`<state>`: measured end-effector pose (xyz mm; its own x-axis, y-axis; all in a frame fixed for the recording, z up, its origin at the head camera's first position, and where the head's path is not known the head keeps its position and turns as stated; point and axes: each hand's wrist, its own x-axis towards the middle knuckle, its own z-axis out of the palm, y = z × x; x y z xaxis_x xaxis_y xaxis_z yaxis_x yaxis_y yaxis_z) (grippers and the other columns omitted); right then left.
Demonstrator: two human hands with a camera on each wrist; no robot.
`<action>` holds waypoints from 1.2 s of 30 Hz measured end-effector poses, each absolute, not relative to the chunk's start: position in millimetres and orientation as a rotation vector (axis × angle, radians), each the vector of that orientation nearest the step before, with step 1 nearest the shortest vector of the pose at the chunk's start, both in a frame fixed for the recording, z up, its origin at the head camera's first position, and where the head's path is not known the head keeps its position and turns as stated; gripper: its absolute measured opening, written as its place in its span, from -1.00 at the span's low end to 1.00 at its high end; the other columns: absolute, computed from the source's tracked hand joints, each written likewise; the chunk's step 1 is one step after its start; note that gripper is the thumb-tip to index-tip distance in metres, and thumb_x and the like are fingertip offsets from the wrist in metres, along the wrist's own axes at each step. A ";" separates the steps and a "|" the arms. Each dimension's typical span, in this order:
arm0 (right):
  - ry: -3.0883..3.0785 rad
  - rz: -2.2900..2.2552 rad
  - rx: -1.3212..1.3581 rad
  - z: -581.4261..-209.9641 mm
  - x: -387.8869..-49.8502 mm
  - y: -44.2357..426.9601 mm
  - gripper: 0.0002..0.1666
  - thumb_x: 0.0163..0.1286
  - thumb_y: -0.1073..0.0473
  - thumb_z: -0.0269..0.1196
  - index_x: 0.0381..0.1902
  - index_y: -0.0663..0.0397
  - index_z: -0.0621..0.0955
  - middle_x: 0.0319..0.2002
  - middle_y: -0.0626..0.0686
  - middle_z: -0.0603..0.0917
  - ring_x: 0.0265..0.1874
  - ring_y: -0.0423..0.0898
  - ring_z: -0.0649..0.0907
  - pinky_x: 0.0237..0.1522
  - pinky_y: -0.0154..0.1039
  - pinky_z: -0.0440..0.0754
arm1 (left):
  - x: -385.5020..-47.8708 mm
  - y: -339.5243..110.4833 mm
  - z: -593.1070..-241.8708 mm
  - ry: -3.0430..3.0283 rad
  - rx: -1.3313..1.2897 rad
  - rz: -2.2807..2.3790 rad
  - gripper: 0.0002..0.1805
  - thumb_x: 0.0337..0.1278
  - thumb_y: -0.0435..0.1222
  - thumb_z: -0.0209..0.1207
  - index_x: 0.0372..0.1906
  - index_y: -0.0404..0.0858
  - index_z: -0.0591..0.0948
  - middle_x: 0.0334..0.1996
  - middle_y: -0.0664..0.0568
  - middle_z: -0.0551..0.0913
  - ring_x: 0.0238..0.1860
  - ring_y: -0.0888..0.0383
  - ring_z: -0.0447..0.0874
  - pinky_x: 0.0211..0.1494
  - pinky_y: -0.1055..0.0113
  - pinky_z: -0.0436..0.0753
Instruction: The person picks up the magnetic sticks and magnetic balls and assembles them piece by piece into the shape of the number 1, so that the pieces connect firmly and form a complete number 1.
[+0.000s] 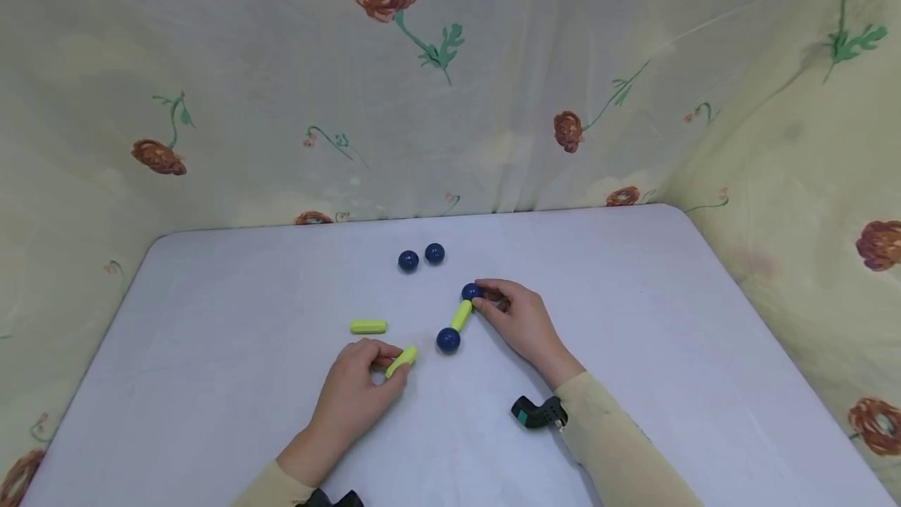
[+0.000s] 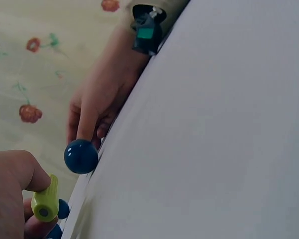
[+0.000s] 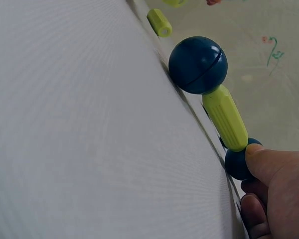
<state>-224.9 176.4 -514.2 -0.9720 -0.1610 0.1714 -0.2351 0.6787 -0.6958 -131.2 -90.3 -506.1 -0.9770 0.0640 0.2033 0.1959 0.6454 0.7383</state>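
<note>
In the head view the left hand (image 1: 357,386) pinches a yellow-green rod (image 1: 401,362) between thumb and fingers, just left of a joined piece. That piece is a yellow-green rod (image 1: 461,315) with a dark blue ball (image 1: 448,340) at its near end and another blue ball (image 1: 471,292) at its far end. The right hand (image 1: 524,323) grips the far ball. The right wrist view shows the right thumb and fingers (image 3: 281,184) around that ball (image 3: 236,163). The left wrist view shows the end face of the held rod (image 2: 46,201), with a dark round spot.
Two loose blue balls (image 1: 408,260) (image 1: 435,253) lie farther back on the white table (image 1: 633,296). Another yellow-green rod (image 1: 368,326) lies beyond the left hand. Flowered cloth (image 1: 493,100) hangs behind the table and at its sides.
</note>
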 end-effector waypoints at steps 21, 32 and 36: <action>-2.779 1.188 0.324 -515.8 -223.7 176.8 -0.58 0.40 -0.08 0.29 0.15 -0.11 0.65 -0.14 -0.11 0.68 -0.32 -0.22 0.60 -0.24 -0.24 0.59 | -130.2 -62.9 -506.0 -2.754 -0.315 -1.076 -0.85 0.00 -0.13 0.41 -0.30 -0.03 0.73 -0.51 0.38 0.57 -0.45 0.31 0.40 -0.21 0.24 0.38; -2.779 1.184 0.329 -516.1 -223.6 176.2 -0.58 0.40 -0.06 0.30 0.16 -0.10 0.64 -0.13 -0.10 0.68 -0.31 -0.22 0.60 -0.24 -0.24 0.59 | -132.9 -53.6 -508.7 -2.788 -0.279 -1.017 -0.85 0.01 -0.11 0.40 -0.32 -0.05 0.72 -0.51 0.35 0.56 -0.44 0.30 0.40 -0.22 0.20 0.35; -2.775 1.182 0.338 -515.7 -224.3 176.0 -0.58 0.40 -0.05 0.30 0.16 -0.09 0.64 -0.14 -0.10 0.68 -0.32 -0.22 0.60 -0.25 -0.24 0.59 | -133.6 -52.6 -508.9 -2.789 -0.264 -1.006 -0.84 0.01 -0.10 0.40 -0.32 -0.05 0.72 -0.52 0.34 0.54 -0.44 0.29 0.40 -0.23 0.22 0.34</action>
<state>-224.3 176.0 -515.7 -0.9695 -0.1618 0.1838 -0.2447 0.6730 -0.6980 -133.6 -52.6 -508.9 -0.9709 0.1094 0.2132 0.2203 0.7574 0.6146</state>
